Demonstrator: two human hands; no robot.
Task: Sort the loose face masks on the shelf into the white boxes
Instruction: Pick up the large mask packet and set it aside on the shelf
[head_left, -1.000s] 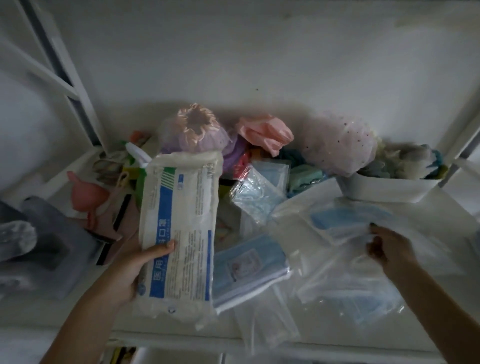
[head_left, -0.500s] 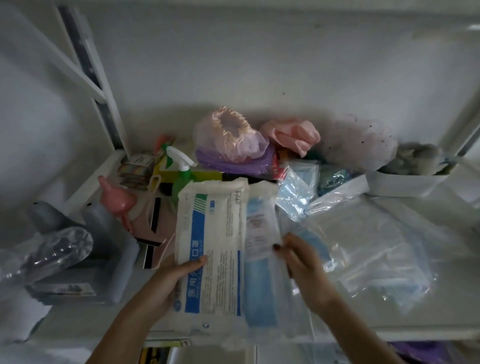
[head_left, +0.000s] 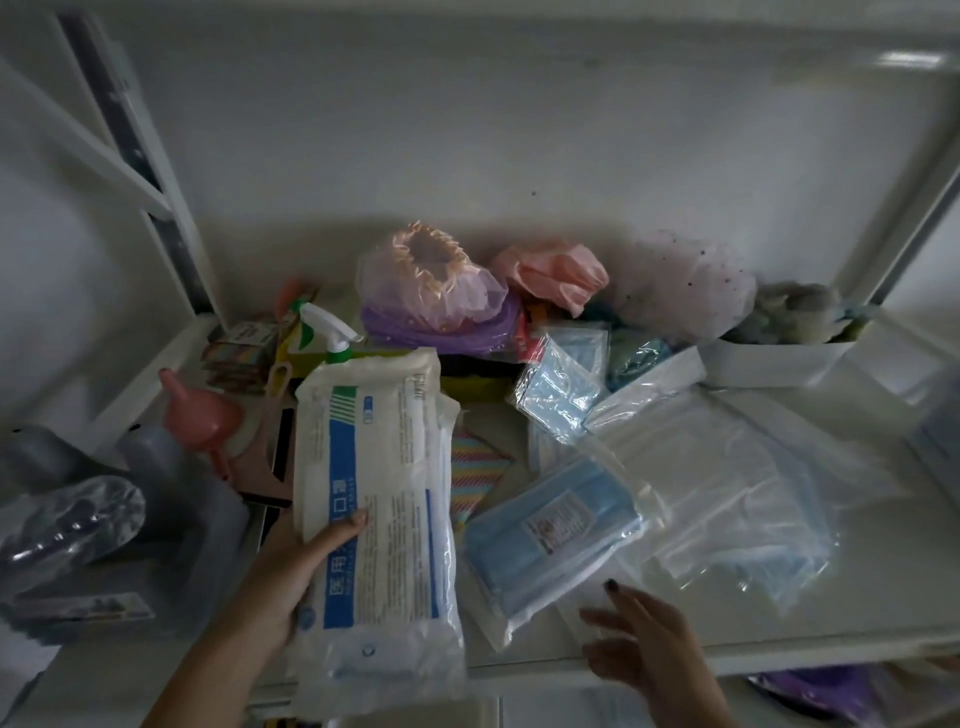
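my left hand (head_left: 291, 566) grips a white mask pack (head_left: 376, 519) upright at the white shelf's (head_left: 857, 597) front edge; my right hand (head_left: 649, 644) hovers spread, holding nothing. bagged blue masks (head_left: 556, 530) lie mid-shelf; a white box (head_left: 774, 356) sits by the pale back wall.

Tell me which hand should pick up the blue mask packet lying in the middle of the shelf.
Right. The right hand is open and empty beside the blue mask packet, while the left hand is full with the white mask pack.

spray bottle (head_left: 332, 332) | pink funnel (head_left: 200, 415) | pink shower cap (head_left: 431, 286) | striped cloth (head_left: 475, 467)
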